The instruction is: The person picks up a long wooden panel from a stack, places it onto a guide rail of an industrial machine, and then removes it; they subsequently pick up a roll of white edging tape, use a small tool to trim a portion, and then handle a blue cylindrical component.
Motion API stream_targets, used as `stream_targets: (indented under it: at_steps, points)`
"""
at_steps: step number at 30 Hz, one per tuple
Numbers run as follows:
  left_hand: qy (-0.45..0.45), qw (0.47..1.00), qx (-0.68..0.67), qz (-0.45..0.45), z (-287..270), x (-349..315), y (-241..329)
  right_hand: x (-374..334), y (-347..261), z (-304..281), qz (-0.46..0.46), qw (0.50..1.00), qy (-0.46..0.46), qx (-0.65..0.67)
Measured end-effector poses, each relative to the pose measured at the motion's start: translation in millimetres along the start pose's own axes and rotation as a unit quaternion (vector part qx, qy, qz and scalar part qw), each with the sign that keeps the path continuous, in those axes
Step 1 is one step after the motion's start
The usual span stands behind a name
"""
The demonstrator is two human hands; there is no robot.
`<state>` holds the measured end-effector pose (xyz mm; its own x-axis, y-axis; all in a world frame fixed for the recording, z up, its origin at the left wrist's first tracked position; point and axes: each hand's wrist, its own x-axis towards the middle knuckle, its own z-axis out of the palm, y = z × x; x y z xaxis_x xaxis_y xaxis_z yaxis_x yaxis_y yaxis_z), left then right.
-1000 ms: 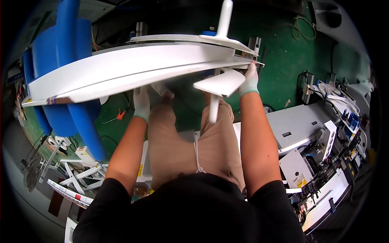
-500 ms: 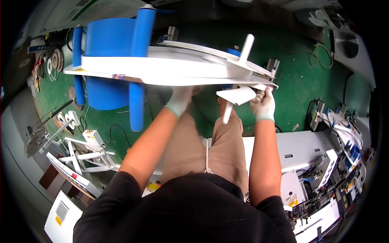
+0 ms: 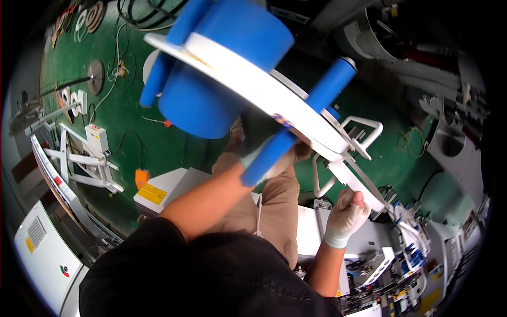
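Note:
A large white-and-blue reel point(image 3: 248, 68) hangs tilted in front of me, its left end higher. It has a white plate-like body, a thick blue drum, blue rods and white looped handles point(image 3: 372, 132). My left hand point(image 3: 282, 162), in a white glove, is under the plate beside a blue rod point(image 3: 269, 158); the rod and blur partly hide it, but its fingers curl at the plate's edge. In a white glove with bare fingertips, my right hand point(image 3: 346, 219) is closed at the end of the flat white arm point(image 3: 359, 185) sticking out from the reel's lower right.
Green floor point(image 3: 127, 121) lies below, with cables and an orange foot pedal point(image 3: 141, 178). A white scissor frame point(image 3: 79, 158) and a control box point(image 3: 96, 138) stand left. Machinery point(image 3: 380, 269) is close at lower right; a grey-white box with a yellow label point(image 3: 153, 194) is beside my legs.
The reel has swung from nearly level to a slant, its right end dropping and its left end rising. My right hand has come lower and nearer; my left has moved right. My view has turned.

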<state>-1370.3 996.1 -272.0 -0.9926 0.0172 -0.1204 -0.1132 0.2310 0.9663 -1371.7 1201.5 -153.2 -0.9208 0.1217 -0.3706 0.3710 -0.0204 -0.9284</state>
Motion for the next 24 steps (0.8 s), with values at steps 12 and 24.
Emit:
stream_targets:
  at_steps: [12,24]
  points:
    - [0.182,0.634,-0.67,-0.34,-61.5,29.7,-65.9,9.8,-82.8,11.4,-0.056,0.97,-0.012,0.236]
    - [0.149,0.742,-0.611,-0.232,-123.4,49.7,-36.5,-62.5,-92.6,119.5,-0.237,0.927,0.109,-0.27]
